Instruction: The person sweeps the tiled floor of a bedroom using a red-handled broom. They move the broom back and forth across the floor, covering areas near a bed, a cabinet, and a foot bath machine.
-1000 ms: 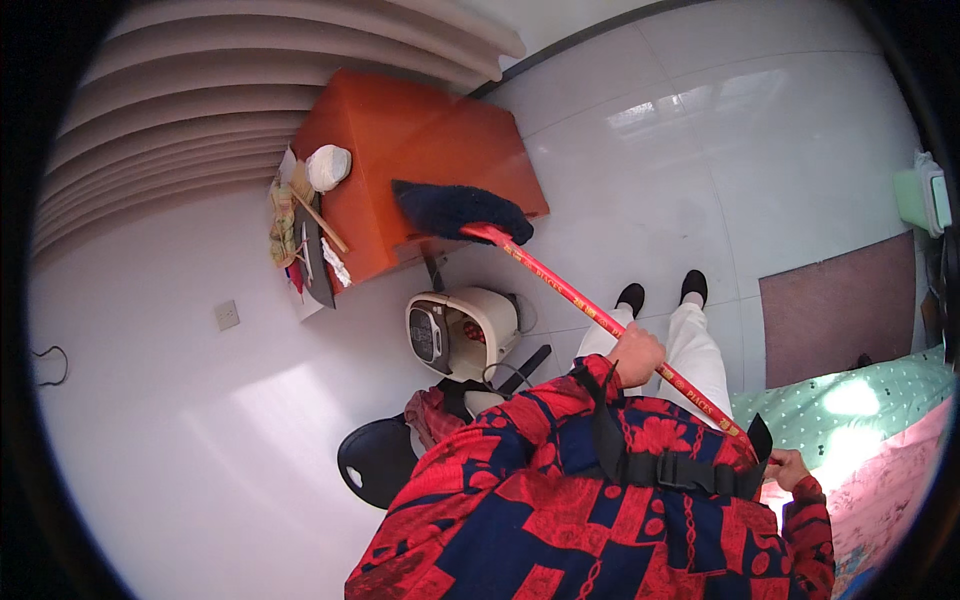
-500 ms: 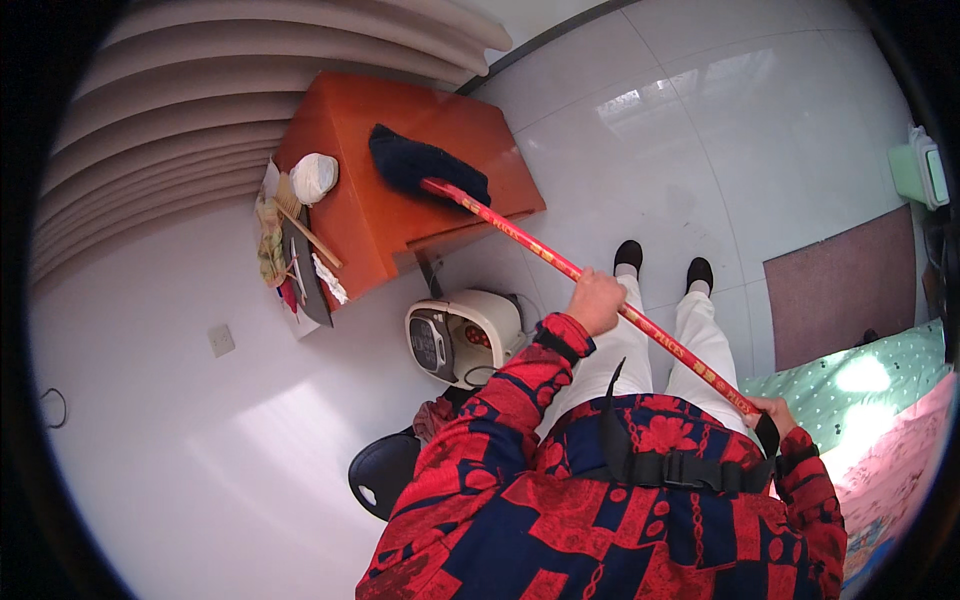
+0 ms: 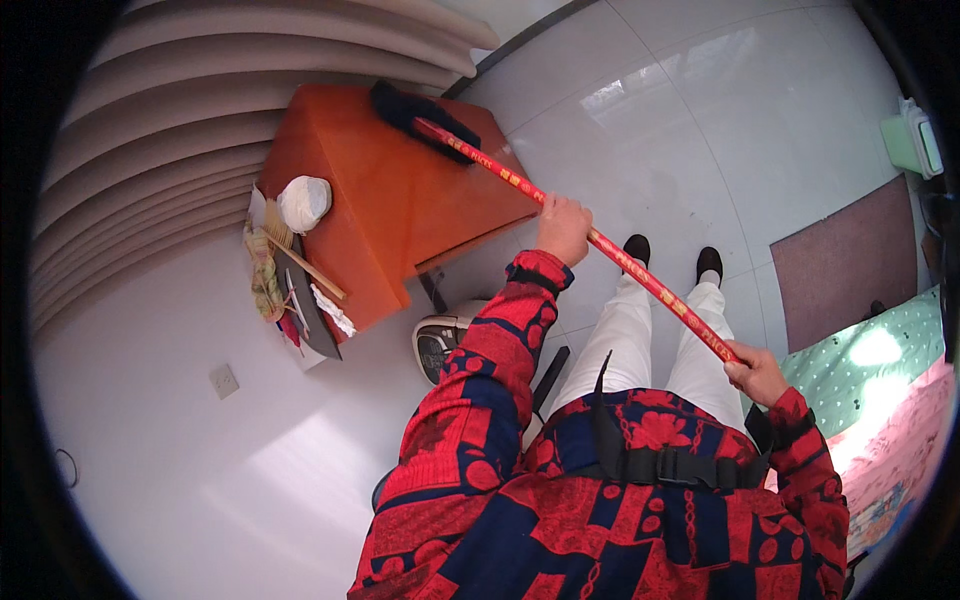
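Observation:
A mop with a red handle (image 3: pixel 660 288) slants from my lower right to the upper left. Its dark, fuzzy head (image 3: pixel 440 130) lies across the far part of an orange wooden cabinet top (image 3: pixel 370 190), overlapping the edge near the curtain. My left hand (image 3: pixel 565 230) is closed around the middle of the handle. Near its lower end, my right hand (image 3: pixel 756 375) grips it in front of my waist. Whether the head presses on the wood or hovers just above it, I cannot tell.
A white bundle (image 3: pixel 305 204), a wooden stick (image 3: pixel 308 266) and other small items sit at the cabinet's left. Beige curtains (image 3: pixel 190 110) hang behind. A foot bath (image 3: pixel 437 340) stands below, partly behind my left arm. At right are a brown mat (image 3: pixel 850 270) and a bed (image 3: pixel 870 370).
The mop head has slid away from me toward the cabinet's far edge. Both hands have moved forward with the handle, and my left arm now covers more of the foot bath.

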Motion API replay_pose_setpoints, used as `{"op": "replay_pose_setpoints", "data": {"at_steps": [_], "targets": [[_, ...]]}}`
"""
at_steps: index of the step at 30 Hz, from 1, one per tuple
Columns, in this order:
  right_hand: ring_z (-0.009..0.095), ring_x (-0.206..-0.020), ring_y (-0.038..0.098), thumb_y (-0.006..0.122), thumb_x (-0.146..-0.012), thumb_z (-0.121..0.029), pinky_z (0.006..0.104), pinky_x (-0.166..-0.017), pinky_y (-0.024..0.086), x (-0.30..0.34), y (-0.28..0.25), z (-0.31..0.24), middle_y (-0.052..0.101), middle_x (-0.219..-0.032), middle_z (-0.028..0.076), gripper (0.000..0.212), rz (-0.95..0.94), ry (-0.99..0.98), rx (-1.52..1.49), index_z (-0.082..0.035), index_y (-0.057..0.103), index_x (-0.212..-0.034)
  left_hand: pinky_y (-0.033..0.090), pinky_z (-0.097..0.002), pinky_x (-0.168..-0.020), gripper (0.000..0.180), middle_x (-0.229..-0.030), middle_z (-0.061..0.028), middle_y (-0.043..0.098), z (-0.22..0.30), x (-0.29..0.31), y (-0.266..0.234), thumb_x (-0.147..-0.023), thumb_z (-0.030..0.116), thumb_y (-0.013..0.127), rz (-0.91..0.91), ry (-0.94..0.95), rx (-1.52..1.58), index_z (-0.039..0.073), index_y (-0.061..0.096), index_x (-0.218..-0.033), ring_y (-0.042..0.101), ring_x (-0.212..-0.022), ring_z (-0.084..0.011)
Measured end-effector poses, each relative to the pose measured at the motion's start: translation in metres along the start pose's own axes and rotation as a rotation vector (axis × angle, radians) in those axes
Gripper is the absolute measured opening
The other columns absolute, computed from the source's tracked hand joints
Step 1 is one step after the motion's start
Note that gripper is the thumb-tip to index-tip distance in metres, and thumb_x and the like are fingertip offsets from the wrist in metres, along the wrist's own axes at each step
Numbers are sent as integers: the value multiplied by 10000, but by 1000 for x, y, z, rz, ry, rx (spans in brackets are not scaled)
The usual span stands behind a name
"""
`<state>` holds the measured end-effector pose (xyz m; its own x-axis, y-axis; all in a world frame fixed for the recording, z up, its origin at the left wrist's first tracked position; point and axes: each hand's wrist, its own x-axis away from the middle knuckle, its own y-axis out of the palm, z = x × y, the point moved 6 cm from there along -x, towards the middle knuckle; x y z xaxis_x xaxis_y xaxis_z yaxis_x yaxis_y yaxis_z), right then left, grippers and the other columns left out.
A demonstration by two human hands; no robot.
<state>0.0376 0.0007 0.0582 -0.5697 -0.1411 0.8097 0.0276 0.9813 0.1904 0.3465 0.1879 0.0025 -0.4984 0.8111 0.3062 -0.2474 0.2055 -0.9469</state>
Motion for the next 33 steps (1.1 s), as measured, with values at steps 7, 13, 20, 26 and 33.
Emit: {"op": "replay_pose_setpoints", "data": {"at_steps": [7, 13, 20, 26, 33], "targets": [[69, -455, 448, 512, -892, -165, 246, -394, 355, -71, 26, -60, 488, -593, -8, 147, 4, 37, 50, -48, 588, -939, 330, -485, -958, 125, -899, -90, 590, -13, -26, 18, -716, 42, 608, -112, -76, 87, 86, 650, -825, 528, -1009, -287], [79, -417, 439, 515, -886, -184, 263, -346, 338, -119, 45, -75, 474, -572, -10, 173, 19, 75, 20, -45, 600, -943, 318, -510, -1013, 203, -1042, -101, 564, 1, -28, 42, -739, 22, 588, -225, -129, 153, 78, 632, -929, 443, -1181, -294], [89, -415, 443, 521, -890, -189, 270, -334, 328, -146, 59, -79, 465, -562, -4, 149, 6, 203, -5, -51, 530, -833, 333, -558, -1005, 207, -1111, -103, 539, 4, -26, 71, -769, 28, 585, -254, -172, 137, 80, 620, -967, 392, -1251, -301], [95, -399, 436, 516, -900, -191, 276, -320, 328, -140, 51, -73, 466, -560, 5, 163, -61, 239, -56, -52, 521, -816, 356, -588, -974, 180, -1057, -78, 557, 18, -23, 80, -767, 50, 591, -253, -159, 196, 105, 617, -936, 444, -1185, -284], [89, -382, 422, 516, -912, -143, 267, -307, 321, -90, 38, -32, 459, -548, 9, 140, -95, 323, -130, -41, 523, -816, 302, -633, -974, 163, -951, -39, 561, 67, 3, 86, -758, 57, 593, -326, -54, 294, 144, 627, -891, 497, -1078, -254]]}}
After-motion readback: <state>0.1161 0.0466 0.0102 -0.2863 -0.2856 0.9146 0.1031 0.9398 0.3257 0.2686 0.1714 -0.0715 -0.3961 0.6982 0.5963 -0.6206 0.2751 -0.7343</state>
